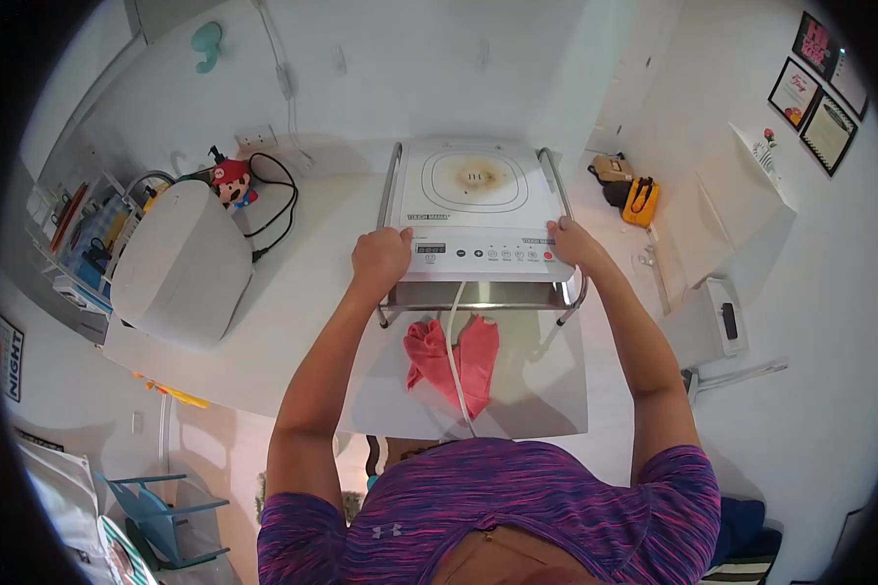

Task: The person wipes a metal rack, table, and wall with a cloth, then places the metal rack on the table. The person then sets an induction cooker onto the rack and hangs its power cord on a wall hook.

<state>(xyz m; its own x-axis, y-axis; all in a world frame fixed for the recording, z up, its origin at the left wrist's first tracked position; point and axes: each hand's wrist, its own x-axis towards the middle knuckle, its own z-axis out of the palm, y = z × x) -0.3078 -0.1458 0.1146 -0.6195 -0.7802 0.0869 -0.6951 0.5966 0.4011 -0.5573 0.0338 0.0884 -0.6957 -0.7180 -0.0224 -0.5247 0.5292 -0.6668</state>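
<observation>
A white induction cooker [476, 210] with a brownish stain on its top lies over a metal rack [468, 295] on the white table. My left hand [381, 258] is closed on the cooker's front left edge, thumb on top. On the opposite edge, my right hand [576, 248] grips the cooker near its red button. The undersides of both hands' fingers are partly hidden. From beneath the cooker's front a white cord [454, 336] runs down over a pink cloth [478, 356], which lies crumpled on the table.
To the left stand a large white rounded appliance [180, 263] with a black cord [291, 210] and a Mario figure [233, 183]. The white table [293, 322] ends just before my body. A yellow bag [640, 202] lies beyond the table's right side.
</observation>
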